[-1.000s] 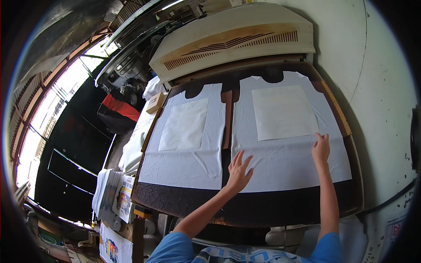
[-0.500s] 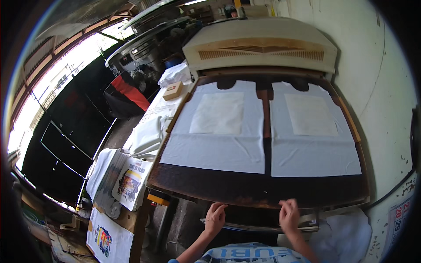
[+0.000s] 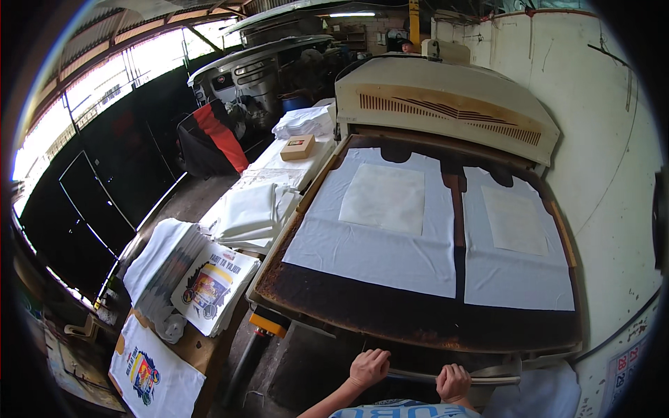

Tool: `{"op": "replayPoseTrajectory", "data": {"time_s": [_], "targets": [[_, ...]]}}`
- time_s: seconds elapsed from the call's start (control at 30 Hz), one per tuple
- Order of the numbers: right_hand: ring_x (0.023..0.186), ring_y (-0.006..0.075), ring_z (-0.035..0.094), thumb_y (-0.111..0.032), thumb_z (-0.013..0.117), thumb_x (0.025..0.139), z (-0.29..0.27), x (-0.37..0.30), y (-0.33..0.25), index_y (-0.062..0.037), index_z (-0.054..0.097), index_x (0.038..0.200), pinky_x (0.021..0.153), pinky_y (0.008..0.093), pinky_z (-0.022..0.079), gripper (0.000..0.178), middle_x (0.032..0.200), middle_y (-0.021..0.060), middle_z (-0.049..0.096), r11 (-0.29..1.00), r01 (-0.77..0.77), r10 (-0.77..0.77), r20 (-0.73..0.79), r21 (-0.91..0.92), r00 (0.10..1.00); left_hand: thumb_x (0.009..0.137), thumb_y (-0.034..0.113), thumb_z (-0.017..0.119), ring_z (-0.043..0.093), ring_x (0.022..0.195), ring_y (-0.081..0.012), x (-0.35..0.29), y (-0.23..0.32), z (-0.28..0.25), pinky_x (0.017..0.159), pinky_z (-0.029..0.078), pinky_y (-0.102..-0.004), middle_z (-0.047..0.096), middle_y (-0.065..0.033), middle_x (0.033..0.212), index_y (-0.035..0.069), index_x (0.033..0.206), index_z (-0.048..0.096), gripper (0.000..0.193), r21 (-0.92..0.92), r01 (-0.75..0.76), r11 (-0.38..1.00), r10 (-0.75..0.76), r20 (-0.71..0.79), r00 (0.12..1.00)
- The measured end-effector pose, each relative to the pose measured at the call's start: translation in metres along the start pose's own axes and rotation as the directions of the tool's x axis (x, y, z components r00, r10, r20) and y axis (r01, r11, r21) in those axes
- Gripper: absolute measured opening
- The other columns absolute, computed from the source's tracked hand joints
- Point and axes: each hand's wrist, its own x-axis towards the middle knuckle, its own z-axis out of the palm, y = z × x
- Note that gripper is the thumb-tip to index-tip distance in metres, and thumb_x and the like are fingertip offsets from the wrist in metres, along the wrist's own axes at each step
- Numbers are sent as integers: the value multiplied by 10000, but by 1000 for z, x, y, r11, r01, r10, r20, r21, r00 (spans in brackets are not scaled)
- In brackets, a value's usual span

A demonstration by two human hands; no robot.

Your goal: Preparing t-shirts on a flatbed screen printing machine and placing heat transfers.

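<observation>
Both my hands are at the front of a heat press, below the near edge of its dark, worn bed (image 3: pixel 348 313). My left hand (image 3: pixel 369 368) has its fingers curled over the left part of a metal bar (image 3: pixel 411 377). Farther right, my right hand (image 3: pixel 454 382) is closed around the same bar. Two white fabric pieces (image 3: pixel 376 261) (image 3: pixel 516 282) with neck cutouts lie side by side on the bed, lightly creased. On each rests an off-white sheet (image 3: pixel 383 198) (image 3: pixel 514 221).
The press's beige vented hood (image 3: pixel 446 90) stands behind the bed. Along the left, a table holds folded white cloth (image 3: pixel 247 212), a small cardboard box (image 3: pixel 298 147) and stacked printed shirts (image 3: pixel 211 289). A white wall (image 3: pixel 599 160) borders the right; white cloth (image 3: pixel 536 393) hangs near the lower right.
My view has turned left and tilted up. My hands, earlier raised with fingers loosely bent near the bed's edge, have come down and closed on the bar. The fabric pieces stay put on the bed.
</observation>
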Motion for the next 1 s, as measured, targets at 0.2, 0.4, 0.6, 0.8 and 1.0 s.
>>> {"op": "replayPoseTrajectory", "data": {"time_s": [0.2, 0.4, 0.6, 0.8, 1.0], "targets": [[587, 252, 490, -139, 502, 693, 12, 9, 7, -71, 485, 610, 526, 353, 399, 109, 624, 77, 471, 999, 19, -20, -17, -31, 1000, 656, 87, 567, 534, 567, -138, 11, -8, 7, 498, 424, -252, 536, 16, 649, 129, 759, 570, 111, 7, -23, 1000, 23, -24, 999], [596, 245, 479, -149, 498, 689, 25, 37, 18, -77, 460, 601, 526, 358, 390, 120, 625, 76, 451, 997, 33, -39, -88, -75, 995, 665, 83, 558, 530, 568, -140, 39, -22, 24, 505, 425, -256, 529, 14, 645, 127, 749, 560, 95, 21, -43, 999, 43, -22, 999], [598, 260, 473, -139, 492, 692, 43, 76, 38, -72, 460, 607, 524, 365, 384, 113, 633, 84, 448, 995, 62, -73, -147, -79, 986, 689, 105, 554, 532, 599, -158, 79, -35, 41, 529, 427, -283, 518, 0, 656, 119, 747, 533, 63, 28, -48, 998, 49, -33, 998], [593, 255, 474, -140, 496, 699, 61, 125, 67, -72, 441, 599, 518, 357, 387, 133, 621, 84, 440, 990, 85, -108, -213, -111, 971, 702, 104, 544, 546, 632, -190, 129, -50, 71, 552, 440, -307, 534, -23, 671, 106, 737, 533, 36, 11, -11, 1000, 12, -30, 999], [605, 269, 489, -130, 484, 745, 71, 192, 93, -63, 468, 620, 537, 366, 398, 143, 628, 90, 474, 990, 125, -138, -225, -70, 965, 712, 41, 533, 558, 719, -229, 191, -70, 93, 612, 452, -328, 546, -68, 732, 68, 789, 544, 82, -135, 6, 991, -23, -122, 992]]}}
